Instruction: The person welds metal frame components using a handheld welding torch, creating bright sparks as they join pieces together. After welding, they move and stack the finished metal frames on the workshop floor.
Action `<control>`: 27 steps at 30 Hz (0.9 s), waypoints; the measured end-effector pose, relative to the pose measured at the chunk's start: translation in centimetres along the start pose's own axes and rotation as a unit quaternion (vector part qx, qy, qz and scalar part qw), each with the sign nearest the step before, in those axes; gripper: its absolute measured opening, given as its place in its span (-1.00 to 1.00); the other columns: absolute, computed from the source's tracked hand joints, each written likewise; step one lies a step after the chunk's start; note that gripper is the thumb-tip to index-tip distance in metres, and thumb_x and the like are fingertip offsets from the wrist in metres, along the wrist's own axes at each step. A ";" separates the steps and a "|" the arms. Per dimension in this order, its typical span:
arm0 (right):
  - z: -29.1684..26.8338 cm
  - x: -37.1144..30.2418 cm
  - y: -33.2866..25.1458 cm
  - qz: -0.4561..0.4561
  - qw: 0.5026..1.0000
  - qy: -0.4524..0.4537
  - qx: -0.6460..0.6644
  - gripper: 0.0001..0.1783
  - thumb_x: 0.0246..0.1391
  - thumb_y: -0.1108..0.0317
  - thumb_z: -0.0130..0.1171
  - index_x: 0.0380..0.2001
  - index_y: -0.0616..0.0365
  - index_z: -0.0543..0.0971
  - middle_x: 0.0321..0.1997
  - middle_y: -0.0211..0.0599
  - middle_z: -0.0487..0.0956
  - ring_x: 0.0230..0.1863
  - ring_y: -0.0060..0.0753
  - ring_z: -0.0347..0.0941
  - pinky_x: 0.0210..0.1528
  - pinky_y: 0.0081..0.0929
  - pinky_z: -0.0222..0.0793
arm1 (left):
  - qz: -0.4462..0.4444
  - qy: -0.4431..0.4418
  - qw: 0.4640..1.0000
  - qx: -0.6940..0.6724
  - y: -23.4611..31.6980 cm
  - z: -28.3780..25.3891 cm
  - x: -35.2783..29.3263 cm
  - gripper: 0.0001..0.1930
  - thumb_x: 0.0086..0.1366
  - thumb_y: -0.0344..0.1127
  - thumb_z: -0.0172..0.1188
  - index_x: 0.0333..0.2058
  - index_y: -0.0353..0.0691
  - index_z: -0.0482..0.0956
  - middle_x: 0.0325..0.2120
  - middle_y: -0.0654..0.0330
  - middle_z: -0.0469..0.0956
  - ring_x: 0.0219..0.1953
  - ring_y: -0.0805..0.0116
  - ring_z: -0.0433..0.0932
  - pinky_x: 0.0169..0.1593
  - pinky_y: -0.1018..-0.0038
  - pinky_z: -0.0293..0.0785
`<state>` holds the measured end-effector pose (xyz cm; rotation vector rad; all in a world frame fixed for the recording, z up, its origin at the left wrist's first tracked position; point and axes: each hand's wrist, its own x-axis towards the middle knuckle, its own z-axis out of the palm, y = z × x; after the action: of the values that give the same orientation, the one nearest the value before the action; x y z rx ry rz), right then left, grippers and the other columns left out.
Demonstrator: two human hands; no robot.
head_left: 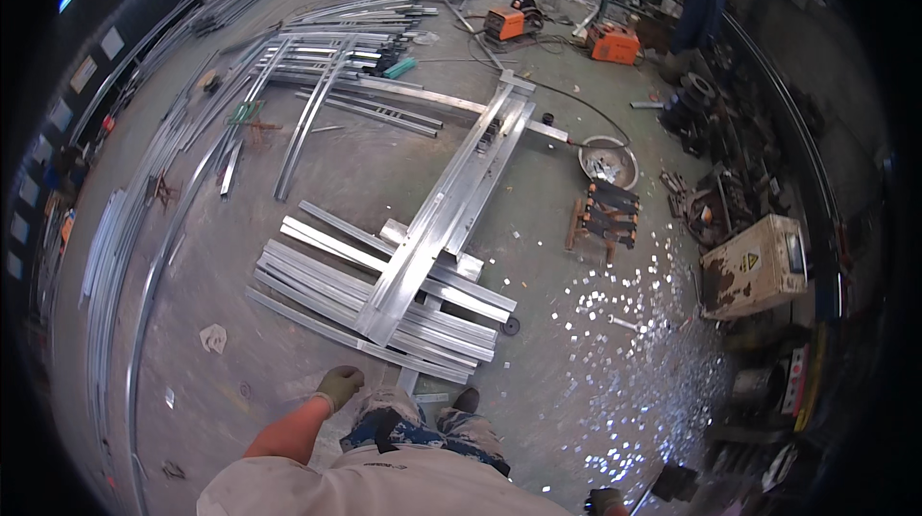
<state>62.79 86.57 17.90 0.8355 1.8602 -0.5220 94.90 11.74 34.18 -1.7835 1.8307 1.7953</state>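
My left hand (pixel 341 384), in an olive work glove, hangs beside my left thigh with its fingers curled in and nothing showing in them. It is nearest to the close end of a stack of silvery metal profiles (pixel 288 276) on the floor ahead. Across that stack lies a long, wide metal channel (pixel 451 194), reaching away to the far right. At the bottom edge, my right hand (pixel 605 500) in a dark glove is partly cut off. Its fingers do not show clearly. Close to it are a thin rod and a dark block (pixel 675 480); I cannot tell whether it touches them.
Shiny metal scraps (pixel 634 362) litter the floor at right, near a rusty beige cabinet (pixel 754 266). A round basin (pixel 608 164) and a rack with dark bars (pixel 612 214) stand beyond. Orange machines (pixel 615 43) with cables sit farther back. Long profiles (pixel 144 199) line the left.
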 end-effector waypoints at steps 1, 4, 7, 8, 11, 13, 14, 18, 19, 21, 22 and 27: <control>2.5 -2.5 -2.3 -0.010 0.999 -0.030 -0.007 -0.78 0.31 0.16 0.25 -0.27 0.09 0.61 -0.50 -0.25 0.62 -0.59 -0.23 0.51 -0.57 -0.13 0.44 | 0.004 0.005 1.000 0.001 -0.4 0.2 -0.7 -0.63 0.34 -0.12 0.22 -0.19 -0.37 0.74 -0.36 0.15 0.73 -0.33 0.35 0.64 -0.15 0.39 0.56; 4.8 -6.4 -6.9 -0.050 0.997 -0.059 -0.025 -0.74 0.34 0.14 0.20 -0.26 0.13 0.61 -0.39 -0.09 0.66 -0.47 -0.03 0.57 -0.43 0.00 0.49 | -0.002 -0.003 1.000 -0.004 -4.4 1.0 -0.5 -0.67 0.31 -0.21 0.27 -0.10 -0.34 0.77 -0.32 0.12 0.74 -0.31 0.33 0.67 -0.15 0.37 0.59; 5.5 -8.2 -12.2 -0.086 0.993 -0.065 -0.046 -0.75 0.36 0.16 0.14 -0.21 0.12 0.58 -0.29 -0.08 0.67 -0.39 0.00 0.60 -0.38 0.03 0.54 | -0.042 0.013 0.999 -0.029 -7.6 1.1 -1.8 -0.66 0.24 -0.30 0.34 -0.04 -0.31 0.77 -0.28 0.09 0.76 -0.29 0.32 0.71 -0.18 0.36 0.61; 5.4 -8.7 -14.0 -0.097 0.992 -0.064 -0.058 -0.76 0.37 0.16 0.12 -0.19 0.12 0.58 -0.26 -0.08 0.67 -0.36 0.01 0.62 -0.36 0.04 0.55 | -0.041 0.013 0.999 -0.003 -8.8 0.4 -2.4 -0.65 0.22 -0.32 0.36 -0.03 -0.30 0.77 -0.27 0.08 0.76 -0.29 0.31 0.72 -0.19 0.36 0.61; 4.0 -10.2 -18.5 -0.110 0.989 -0.059 -0.080 -0.77 0.40 0.18 0.06 -0.14 0.11 0.55 -0.16 -0.07 0.68 -0.28 0.04 0.65 -0.31 0.06 0.60 | -0.089 0.018 0.996 -0.022 -13.6 -1.2 -4.1 -0.63 0.18 -0.36 0.40 -0.01 -0.29 0.77 -0.28 0.06 0.77 -0.32 0.30 0.73 -0.24 0.36 0.62; 3.5 -11.2 -21.8 -0.118 0.986 -0.056 -0.105 -0.77 0.41 0.19 0.02 -0.10 0.10 0.54 -0.10 -0.06 0.69 -0.23 0.06 0.68 -0.28 0.08 0.63 | -0.133 0.047 0.987 -0.073 -17.1 -2.3 -5.7 -0.62 0.17 -0.39 0.41 0.00 -0.29 0.77 -0.33 0.07 0.77 -0.38 0.30 0.73 -0.29 0.37 0.62; 2.9 -11.5 -23.0 -0.121 0.983 -0.057 -0.122 -0.77 0.42 0.20 0.00 -0.08 0.10 0.53 -0.07 -0.06 0.69 -0.20 0.07 0.69 -0.26 0.09 0.64 | -0.141 0.054 0.985 -0.089 -18.6 -2.6 -6.4 -0.62 0.18 -0.39 0.41 0.00 -0.31 0.76 -0.33 0.07 0.77 -0.38 0.30 0.73 -0.32 0.37 0.62; 0.9 -9.7 -26.3 -0.193 0.924 -0.097 -0.316 -0.76 0.45 0.19 -0.02 -0.06 0.10 0.51 0.02 -0.02 0.69 -0.13 0.14 0.71 -0.23 0.13 0.66 | -0.152 0.058 0.978 -0.133 -25.1 -2.3 -8.3 -0.65 0.24 -0.42 0.38 0.01 -0.35 0.74 -0.30 0.05 0.77 -0.37 0.28 0.73 -0.37 0.38 0.60; 0.9 -8.8 -27.5 -0.196 0.922 -0.095 -0.320 -0.74 0.45 0.18 -0.02 -0.04 0.11 0.51 0.03 -0.01 0.69 -0.12 0.15 0.70 -0.23 0.13 0.66 | -0.146 0.057 0.978 -0.141 -26.6 -1.9 -8.8 -0.67 0.27 -0.43 0.36 0.01 -0.35 0.74 -0.29 0.04 0.78 -0.37 0.28 0.73 -0.37 0.38 0.59; 3.0 -9.8 -27.3 -0.178 0.954 -0.077 -0.229 -0.71 0.46 0.16 -0.02 0.01 0.10 0.51 0.10 0.00 0.67 -0.05 0.17 0.69 -0.19 0.13 0.65 | -0.158 0.058 0.957 -0.237 -30.1 -1.4 -11.0 -0.70 0.29 -0.45 0.32 0.00 -0.36 0.74 -0.32 0.03 0.78 -0.37 0.26 0.74 -0.34 0.38 0.61; 4.9 -11.7 -28.1 -0.152 0.977 -0.057 -0.139 -0.70 0.47 0.15 -0.03 0.05 0.10 0.51 0.15 -0.01 0.66 0.00 0.17 0.68 -0.17 0.14 0.65 | -0.166 0.057 0.944 -0.281 -31.3 -1.4 -12.2 -0.71 0.30 -0.46 0.30 -0.01 -0.37 0.74 -0.34 0.03 0.78 -0.37 0.25 0.75 -0.33 0.37 0.61; 4.6 -15.0 -25.4 -0.138 0.984 -0.066 -0.089 -0.71 0.39 0.21 0.06 0.07 0.06 0.51 0.08 -0.04 0.67 -0.13 0.12 0.67 -0.16 0.12 0.63 | -0.215 0.036 0.951 -0.221 -30.4 -1.4 -15.9 -0.73 0.32 -0.48 0.28 -0.03 -0.36 0.74 -0.36 0.03 0.78 -0.40 0.27 0.75 -0.40 0.39 0.59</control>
<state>50.82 61.70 29.36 0.4165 1.8786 -0.5585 122.03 30.71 25.06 -2.1940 0.9762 2.0720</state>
